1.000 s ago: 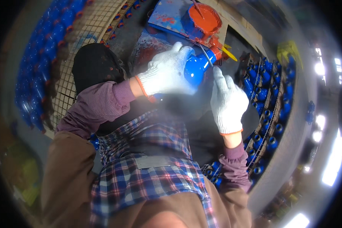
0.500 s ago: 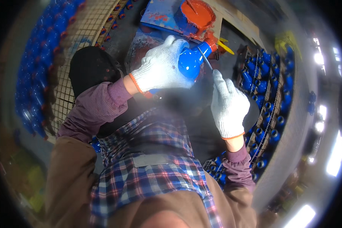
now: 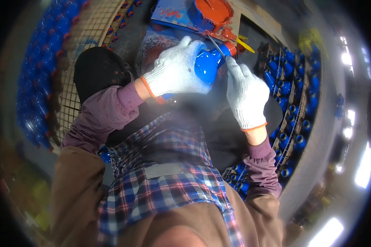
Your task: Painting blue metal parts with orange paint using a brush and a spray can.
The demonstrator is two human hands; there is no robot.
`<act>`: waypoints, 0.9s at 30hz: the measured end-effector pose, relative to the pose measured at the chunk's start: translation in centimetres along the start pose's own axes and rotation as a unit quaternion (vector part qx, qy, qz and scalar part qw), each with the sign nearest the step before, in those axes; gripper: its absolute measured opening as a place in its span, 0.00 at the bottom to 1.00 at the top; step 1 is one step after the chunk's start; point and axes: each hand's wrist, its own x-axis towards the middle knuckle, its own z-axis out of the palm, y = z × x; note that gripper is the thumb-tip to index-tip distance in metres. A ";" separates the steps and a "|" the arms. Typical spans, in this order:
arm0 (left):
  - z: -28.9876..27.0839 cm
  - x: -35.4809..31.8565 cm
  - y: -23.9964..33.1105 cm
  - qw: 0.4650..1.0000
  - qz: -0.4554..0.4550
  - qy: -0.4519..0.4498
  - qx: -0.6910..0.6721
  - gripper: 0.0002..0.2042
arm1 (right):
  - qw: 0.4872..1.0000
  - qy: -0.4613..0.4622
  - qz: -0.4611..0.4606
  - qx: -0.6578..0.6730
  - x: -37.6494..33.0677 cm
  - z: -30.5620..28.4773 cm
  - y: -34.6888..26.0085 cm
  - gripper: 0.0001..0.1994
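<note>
My left hand [image 3: 179, 68], in a white knit glove with an orange cuff, is closed round the wide body of a glossy blue bottle-shaped piece [image 3: 206, 66]. Its narrower end, banded in red-orange, points up and to the right. My right hand [image 3: 248, 92], gloved alike, pinches a thin grey rod [image 3: 217, 46] that crosses over the neck of the blue piece. Whether the rod touches the neck, I cannot tell. Just beyond stands a tub of red-orange paint [image 3: 213, 12], with a stick leaning in it.
The tub rests on a paint-smeared blue board [image 3: 171, 16]. A yellow-handled tool [image 3: 245, 44] lies beside it. Wire racks with several blue pieces [image 3: 282, 88] stand at the right. More blue pieces with red ends [image 3: 41, 78] crowd a mesh rack [image 3: 76, 37] at the left.
My right hand has moved up and slightly left, and the rod has swung across the neck toward the tub. My left hand still holds the blue piece, nearly in place.
</note>
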 end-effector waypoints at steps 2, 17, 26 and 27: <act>0.1 -0.1 -0.1 0.999 -0.038 -0.017 -0.026 0.41 | 1.000 -0.012 0.010 -0.005 0.1 0.0 0.0 0.23; 0.4 0.1 0.5 0.999 0.047 0.014 0.009 0.39 | 0.999 0.031 -0.003 0.027 -0.1 -0.1 0.4 0.16; 0.8 0.2 0.6 0.999 0.043 0.000 -0.019 0.39 | 1.000 -0.004 0.004 0.015 -1.3 0.8 0.8 0.19; 0.8 0.1 0.6 0.999 -0.002 -0.020 -0.028 0.39 | 1.000 -0.018 0.011 0.014 -1.4 0.7 0.7 0.20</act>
